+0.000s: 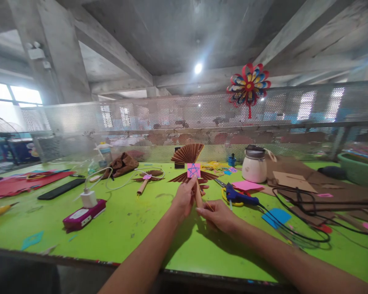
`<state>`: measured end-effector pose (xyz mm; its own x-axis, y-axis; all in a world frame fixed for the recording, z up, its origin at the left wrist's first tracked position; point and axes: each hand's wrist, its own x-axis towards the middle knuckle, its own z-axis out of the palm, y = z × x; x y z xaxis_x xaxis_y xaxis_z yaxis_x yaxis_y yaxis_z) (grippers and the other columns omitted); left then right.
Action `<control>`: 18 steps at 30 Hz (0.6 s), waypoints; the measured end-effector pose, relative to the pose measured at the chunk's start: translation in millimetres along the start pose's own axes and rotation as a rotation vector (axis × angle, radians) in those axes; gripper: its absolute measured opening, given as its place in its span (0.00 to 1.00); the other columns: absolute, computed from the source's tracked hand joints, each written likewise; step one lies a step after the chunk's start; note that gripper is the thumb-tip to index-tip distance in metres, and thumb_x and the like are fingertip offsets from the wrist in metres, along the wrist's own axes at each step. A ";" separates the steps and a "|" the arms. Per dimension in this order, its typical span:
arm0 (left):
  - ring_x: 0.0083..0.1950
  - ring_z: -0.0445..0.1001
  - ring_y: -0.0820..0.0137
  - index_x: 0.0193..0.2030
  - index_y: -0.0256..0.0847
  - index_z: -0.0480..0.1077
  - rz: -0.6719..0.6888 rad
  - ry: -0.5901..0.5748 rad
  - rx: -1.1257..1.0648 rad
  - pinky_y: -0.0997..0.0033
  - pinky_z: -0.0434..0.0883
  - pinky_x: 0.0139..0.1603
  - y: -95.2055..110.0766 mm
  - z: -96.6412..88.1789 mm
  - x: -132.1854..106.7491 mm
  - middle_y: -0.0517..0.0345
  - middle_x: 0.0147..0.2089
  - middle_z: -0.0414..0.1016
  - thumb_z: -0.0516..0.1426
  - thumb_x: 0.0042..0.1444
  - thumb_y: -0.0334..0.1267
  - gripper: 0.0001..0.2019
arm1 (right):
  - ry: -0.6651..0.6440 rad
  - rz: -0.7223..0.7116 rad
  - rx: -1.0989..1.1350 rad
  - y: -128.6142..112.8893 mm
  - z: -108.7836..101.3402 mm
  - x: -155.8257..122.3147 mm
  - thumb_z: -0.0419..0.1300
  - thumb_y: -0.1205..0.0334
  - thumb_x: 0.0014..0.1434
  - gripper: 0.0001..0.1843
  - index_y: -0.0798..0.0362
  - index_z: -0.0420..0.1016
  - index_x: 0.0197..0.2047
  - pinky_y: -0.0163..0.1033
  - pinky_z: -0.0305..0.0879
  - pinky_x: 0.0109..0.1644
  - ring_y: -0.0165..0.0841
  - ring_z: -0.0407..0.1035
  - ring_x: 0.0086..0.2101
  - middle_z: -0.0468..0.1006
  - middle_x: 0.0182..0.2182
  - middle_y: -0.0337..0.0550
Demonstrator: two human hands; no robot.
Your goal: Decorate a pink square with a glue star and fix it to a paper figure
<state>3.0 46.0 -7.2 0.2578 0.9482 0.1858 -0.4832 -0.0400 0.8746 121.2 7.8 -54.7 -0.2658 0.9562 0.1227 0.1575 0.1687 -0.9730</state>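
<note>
A brown pleated paper fan (pixel 188 156) stands upright over the table, its folds spread above and to both sides. On its middle sits a pink square (pixel 194 170) with a blue star. My left hand (pixel 185 198) is closed round the fan's tan rolled handle (pixel 198 197), thumb just below the square. At the handle's lower end my right hand (pixel 221 215) is pinched, with a thin yellow string (pixel 209 206) showing at its fingers; the fingertips are partly hidden. A second, smaller fan (pixel 147 176) with a similar handle and yellow string lies to the left.
A blue glue gun (pixel 241 196) lies over yellow-handled scissors (pixel 223 195) right of my hands, its black cord (pixel 306 237) looping rightward. Behind are a white jar (pixel 254 165) and brown paper (pixel 306 171). Leftward lie a purple power strip (pixel 84 215) and a black phone (pixel 61 189).
</note>
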 end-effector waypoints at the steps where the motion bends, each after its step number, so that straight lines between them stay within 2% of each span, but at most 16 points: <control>1: 0.35 0.77 0.68 0.39 0.33 0.72 -0.018 -0.007 -0.001 0.75 0.70 0.29 -0.4 0.3 -0.5 0.46 0.41 0.78 0.59 0.53 0.41 0.12 | 0.001 -0.011 -0.002 0.8 -1.2 0.6 0.61 0.38 0.47 0.26 0.52 0.58 0.20 0.30 0.40 0.14 0.20 0.49 0.09 0.58 0.07 0.29; 8: 0.34 0.76 0.69 0.38 0.31 0.73 0.005 0.012 0.015 0.74 0.70 0.31 -3.8 2.0 -2.3 0.46 0.37 0.78 0.62 0.50 0.36 0.10 | 0.000 -0.023 -0.033 4.2 -2.5 3.1 0.60 0.39 0.50 0.26 0.51 0.57 0.20 0.30 0.40 0.14 0.20 0.49 0.09 0.57 0.07 0.29; 14: 0.29 0.72 0.74 0.35 0.33 0.74 -0.022 0.069 -0.027 0.77 0.67 0.28 -4.5 -3.0 0.1 0.54 0.30 0.75 0.67 0.42 0.38 0.14 | -0.033 -0.011 -0.032 5.7 -2.0 4.1 0.59 0.39 0.49 0.25 0.52 0.59 0.22 0.29 0.41 0.14 0.20 0.50 0.10 0.58 0.08 0.28; 18: 0.29 0.71 0.75 0.32 0.33 0.73 -0.023 0.083 -0.105 0.77 0.68 0.30 0.4 -2.6 -0.4 0.58 0.27 0.73 0.68 0.41 0.35 0.12 | -0.065 -0.014 -0.070 3.6 -0.7 1.8 0.60 0.38 0.48 0.26 0.52 0.59 0.21 0.29 0.43 0.14 0.20 0.51 0.10 0.59 0.08 0.28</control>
<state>0.6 46.4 -8.0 0.2022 0.9714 0.1247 -0.5639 0.0113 0.8258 122.0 10.3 -57.9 -0.3293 0.9364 0.1214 0.2183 0.2006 -0.9550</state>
